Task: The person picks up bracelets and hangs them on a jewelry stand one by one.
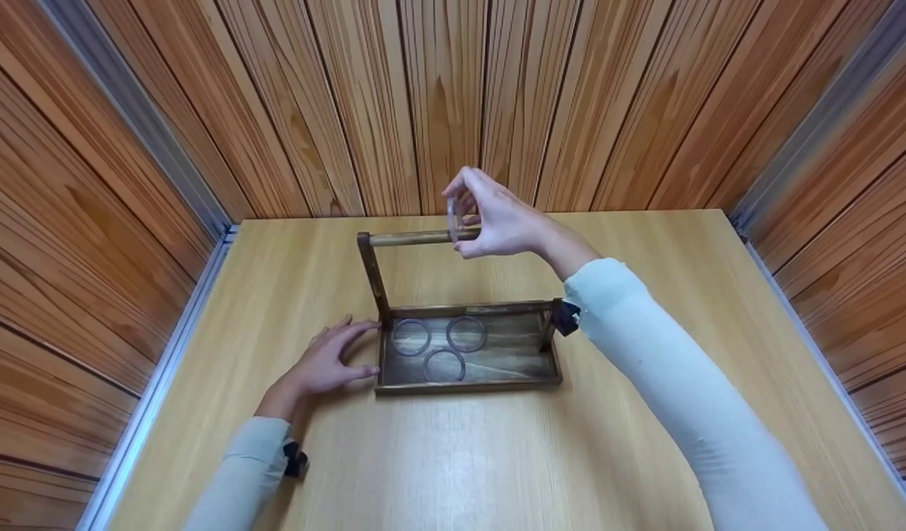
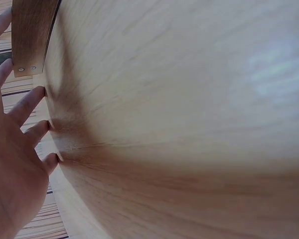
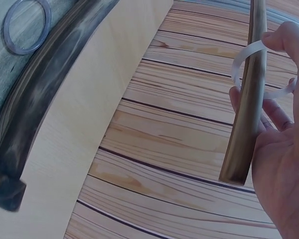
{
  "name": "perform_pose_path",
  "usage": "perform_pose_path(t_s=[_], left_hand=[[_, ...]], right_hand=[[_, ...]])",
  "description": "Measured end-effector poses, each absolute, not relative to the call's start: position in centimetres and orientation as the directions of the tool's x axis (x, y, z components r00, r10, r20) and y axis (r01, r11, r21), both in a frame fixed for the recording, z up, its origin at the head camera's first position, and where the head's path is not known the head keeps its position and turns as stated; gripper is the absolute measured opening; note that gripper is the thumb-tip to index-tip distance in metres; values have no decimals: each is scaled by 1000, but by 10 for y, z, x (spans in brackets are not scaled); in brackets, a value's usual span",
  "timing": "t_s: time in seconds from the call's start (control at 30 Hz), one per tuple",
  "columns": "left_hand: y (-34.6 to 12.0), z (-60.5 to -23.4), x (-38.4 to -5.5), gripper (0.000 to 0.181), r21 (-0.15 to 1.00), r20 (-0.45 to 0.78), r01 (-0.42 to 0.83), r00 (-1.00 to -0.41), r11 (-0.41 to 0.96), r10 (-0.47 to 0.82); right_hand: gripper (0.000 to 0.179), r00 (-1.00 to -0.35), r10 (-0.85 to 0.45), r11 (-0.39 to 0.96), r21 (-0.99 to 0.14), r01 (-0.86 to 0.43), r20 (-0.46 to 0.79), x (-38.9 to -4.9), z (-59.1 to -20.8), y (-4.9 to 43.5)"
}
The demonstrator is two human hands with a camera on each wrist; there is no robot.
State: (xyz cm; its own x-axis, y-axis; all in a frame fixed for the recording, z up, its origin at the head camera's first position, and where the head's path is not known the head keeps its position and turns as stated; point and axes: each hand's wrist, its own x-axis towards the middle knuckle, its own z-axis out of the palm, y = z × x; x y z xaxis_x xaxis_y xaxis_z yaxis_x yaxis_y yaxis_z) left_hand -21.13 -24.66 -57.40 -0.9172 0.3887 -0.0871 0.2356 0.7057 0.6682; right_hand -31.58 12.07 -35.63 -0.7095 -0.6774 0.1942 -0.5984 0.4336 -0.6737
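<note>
A dark wooden stand has a shallow tray [image 1: 512, 361], a tall left post [image 1: 375, 276] and a round horizontal rod [image 1: 409, 238]. Between thumb and fingertips, my right hand [image 1: 508, 221] pinches a translucent bangle [image 1: 451, 220]. The right wrist view shows this bangle [image 3: 237, 69] around the rod [image 3: 246, 114], near the rod's free end. Spread fingers of my left hand [image 1: 331, 358] rest by the tray's left end, thumb and index finger at its edge; its other fingertips touch the table in the left wrist view. Three similar bangles [image 1: 445, 365] lie flat inside the tray.
A shorter post [image 1: 548, 328] stands at the tray's right end, partly hidden by the right wrist's black camera [image 1: 567, 317]. The stand sits on a light wooden table [image 1: 453, 457]. Wood-plank walls [image 1: 438, 103] and metal rails [image 1: 158, 391] border the table.
</note>
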Motion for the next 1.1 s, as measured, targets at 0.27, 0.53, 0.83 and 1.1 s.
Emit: perform_pose_path(t_s=[0.27, 0.53, 0.83, 1.1], left_hand=[[-247, -574, -209, 85, 674, -104, 214, -920, 707, 378], [-250, -575, -209, 84, 669, -110, 209, -921, 713, 374], [-252, -574, -209, 85, 672, -103, 213, -922, 709, 374], [-252, -575, -209, 83, 671, -95, 220, -922, 708, 376]], right_hand=[[71, -686, -701, 445, -634, -633, 194, -316, -355, 106], [69, -677, -715, 440, -640, -630, 175, -314, -354, 91], [71, -665, -724, 414, -654, -633, 185, -312, -352, 74], [68, -633, -745, 401, -617, -677, 211, -312, -353, 61]])
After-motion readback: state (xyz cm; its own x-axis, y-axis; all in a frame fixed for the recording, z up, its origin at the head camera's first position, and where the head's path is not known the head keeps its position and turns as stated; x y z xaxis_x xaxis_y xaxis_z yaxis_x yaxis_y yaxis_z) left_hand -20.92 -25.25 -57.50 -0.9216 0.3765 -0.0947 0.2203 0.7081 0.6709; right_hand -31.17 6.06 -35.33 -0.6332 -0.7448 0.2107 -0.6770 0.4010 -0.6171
